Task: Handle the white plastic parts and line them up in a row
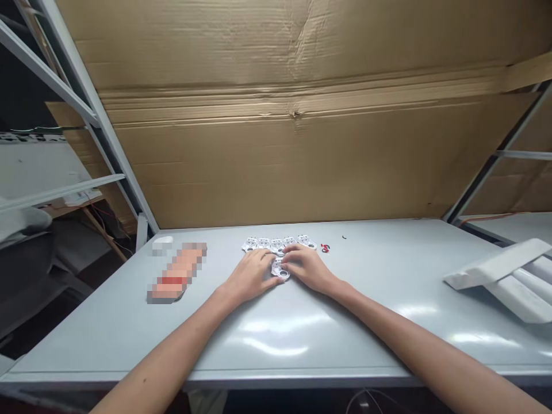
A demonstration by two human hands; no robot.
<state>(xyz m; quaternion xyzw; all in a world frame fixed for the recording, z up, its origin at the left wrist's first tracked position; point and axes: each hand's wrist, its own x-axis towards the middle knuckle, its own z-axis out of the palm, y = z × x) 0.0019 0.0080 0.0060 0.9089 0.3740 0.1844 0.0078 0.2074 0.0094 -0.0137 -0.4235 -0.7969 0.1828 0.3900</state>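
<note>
A small white plastic part with a round ring at one end (282,275) lies on the table between my hands. My left hand (250,276) steadies it from the left, fingertips at its upper edge and thumb at the ring end. From the right, my right hand (311,269) brings thumb and forefinger together over the part's upper right; whatever is between those fingertips is too small to see. Just beyond my fingers stands a row of several similar white parts (264,244), partly covered by my hands. Small red and black pieces (325,248) lie right of that row.
On the grey table (371,333), a blurred orange-pink object (179,273) and a small white block (163,245) are at left. White foam-like pieces (513,279) rest at the right edge. A tiny black bit (344,237) lies farther back. Cardboard (302,167) walls the rear.
</note>
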